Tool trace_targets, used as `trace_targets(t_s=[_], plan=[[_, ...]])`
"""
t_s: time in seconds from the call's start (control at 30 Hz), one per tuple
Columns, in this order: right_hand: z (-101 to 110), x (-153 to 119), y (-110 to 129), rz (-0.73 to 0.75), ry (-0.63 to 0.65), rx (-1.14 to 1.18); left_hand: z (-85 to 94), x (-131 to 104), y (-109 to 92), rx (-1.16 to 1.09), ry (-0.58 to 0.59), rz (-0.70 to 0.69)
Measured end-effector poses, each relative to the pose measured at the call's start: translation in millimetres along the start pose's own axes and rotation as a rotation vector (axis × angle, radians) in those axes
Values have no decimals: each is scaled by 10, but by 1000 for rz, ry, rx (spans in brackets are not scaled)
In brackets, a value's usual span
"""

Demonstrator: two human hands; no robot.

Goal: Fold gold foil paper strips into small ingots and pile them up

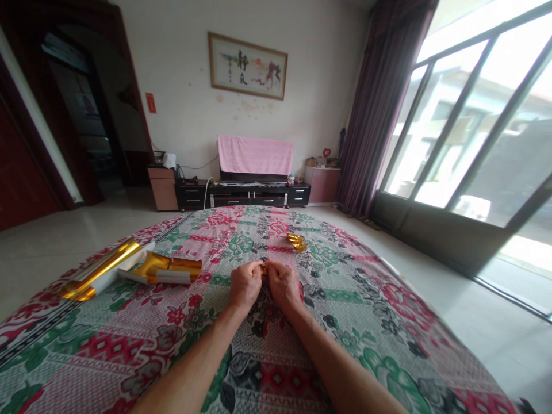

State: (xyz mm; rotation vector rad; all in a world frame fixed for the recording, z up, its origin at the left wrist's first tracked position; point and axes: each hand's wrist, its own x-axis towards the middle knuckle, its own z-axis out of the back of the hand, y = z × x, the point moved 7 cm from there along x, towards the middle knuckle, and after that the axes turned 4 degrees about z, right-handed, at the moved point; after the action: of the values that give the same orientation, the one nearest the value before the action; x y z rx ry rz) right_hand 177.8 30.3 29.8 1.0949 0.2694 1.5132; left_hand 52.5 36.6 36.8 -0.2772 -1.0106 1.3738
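Observation:
My left hand (247,284) and my right hand (283,283) meet over the middle of the table, both closed. A small piece of gold foil paper (264,269) is pinched between them; most of it is hidden by the fingers. Just beyond my right hand lies a small heap of folded gold foil pieces (297,242). To the left rest curled gold foil sheets with white backs: a long rolled one (106,267) and a shorter one (179,269) beside it.
A flowered cloth (345,322) covers the table, whose far edge is rounded. Beyond it stand a low black cabinet (192,195) and a television under a pink cloth (255,154). Large windows (457,126) with a purple curtain (366,109) are at the right.

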Motion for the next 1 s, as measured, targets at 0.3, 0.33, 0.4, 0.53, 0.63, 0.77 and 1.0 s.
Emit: trace_targets(t_s=[0.3, 0.33, 0.4, 0.53, 0.63, 0.77, 1.0], plan=[[2, -5, -11, -20, -16, 14, 18, 2, -3, -1, -31, 8], [1, -5, -8, -18, -13, 11, 18, 4, -1, 2, -32, 8], [0, -6, 4, -6, -5, 4, 19, 9, 6, 3, -34, 7], [-3, -9, 25, 19, 15, 7, 20, 17, 21, 4, -35, 1], [-3, -10, 15, 5, 17, 5, 17, 16, 16, 6, -36, -3], [-3, -13, 8, -6, 10, -10, 20, 3, 2, 22, -46, 2], [-4, -18, 25, 11, 4, -26, 21, -11, -21, 68, -42, 0]])
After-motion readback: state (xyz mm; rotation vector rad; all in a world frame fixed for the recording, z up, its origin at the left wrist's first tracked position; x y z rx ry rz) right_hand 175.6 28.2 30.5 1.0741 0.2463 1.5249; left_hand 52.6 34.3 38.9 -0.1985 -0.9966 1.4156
